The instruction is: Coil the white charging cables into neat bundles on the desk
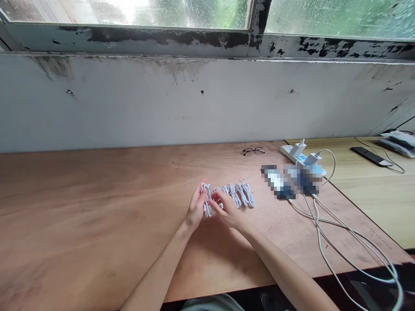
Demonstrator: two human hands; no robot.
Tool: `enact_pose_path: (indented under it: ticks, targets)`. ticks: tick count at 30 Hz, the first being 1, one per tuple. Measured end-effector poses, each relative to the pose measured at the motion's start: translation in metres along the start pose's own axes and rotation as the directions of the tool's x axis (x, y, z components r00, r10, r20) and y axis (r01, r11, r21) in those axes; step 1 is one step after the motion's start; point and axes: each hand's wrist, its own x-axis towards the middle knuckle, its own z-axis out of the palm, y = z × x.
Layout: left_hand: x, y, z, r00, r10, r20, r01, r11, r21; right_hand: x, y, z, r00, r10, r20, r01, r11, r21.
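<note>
A coiled white cable [208, 210] is held upright between my two hands, just above the wooden table [97, 216]. My left hand [195, 208] grips its left side, fingers wrapped behind the loops. On the other side, my right hand [227, 209] has its thumb and fingers pinched at the coil's edge; whether a small tie is between them I cannot make out. Several more bundled white cables [246, 194] lie in a row right beside my right hand, the nearest partly hidden by it.
Eyeglasses [253, 151] lie toward the wall. To the right are a power strip [287, 151] with chargers, two blurred-out devices [278, 182], and long white cords [340, 222] running over the table's front edge. A black phone [369, 156] rests on the adjoining lighter table [382, 198].
</note>
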Motion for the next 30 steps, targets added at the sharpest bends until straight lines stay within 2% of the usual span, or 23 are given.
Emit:
enact_pose_path:
  ticks: [4,9,14,18,20,22,25,30]
  targets:
    - [-0.001,-0.003,0.001,0.999,0.001,0.043,0.001,0.999,-0.041,0.002,0.005,0.0,0.999,0.005,-0.049,-0.003,1.0,0.03]
    - [-0.001,-0.007,0.003,0.993,0.041,0.111,-0.041,0.999,-0.001,0.003,0.009,0.0,0.997,0.045,-0.068,-0.04,0.996,0.074]
    - [0.0,-0.015,0.002,0.974,0.215,0.066,-0.224,0.946,0.236,0.002,0.005,0.001,0.991,0.066,-0.115,-0.046,0.985,0.168]
    - [-0.002,-0.018,0.0,0.938,0.341,0.066,-0.327,0.803,0.499,0.001,0.001,0.003,0.989,0.085,-0.117,-0.064,0.982,0.178]
    - [-0.003,-0.016,0.001,0.915,0.401,0.043,-0.351,0.741,0.572,0.001,0.001,0.004,0.988,0.095,-0.122,-0.068,0.975,0.211]
    - [-0.004,-0.014,0.003,0.899,0.438,-0.012,-0.349,0.732,0.585,0.001,0.001,0.005,0.985,0.105,-0.139,-0.068,0.966,0.25]
    - [-0.005,-0.011,0.004,0.897,0.439,-0.051,-0.339,0.757,0.559,0.001,0.002,0.005,0.979,0.112,-0.169,-0.062,0.958,0.279]
    - [-0.003,-0.009,0.001,0.94,0.34,0.015,-0.303,0.814,0.496,0.002,0.005,0.002,0.983,0.076,-0.166,-0.036,0.973,0.228]
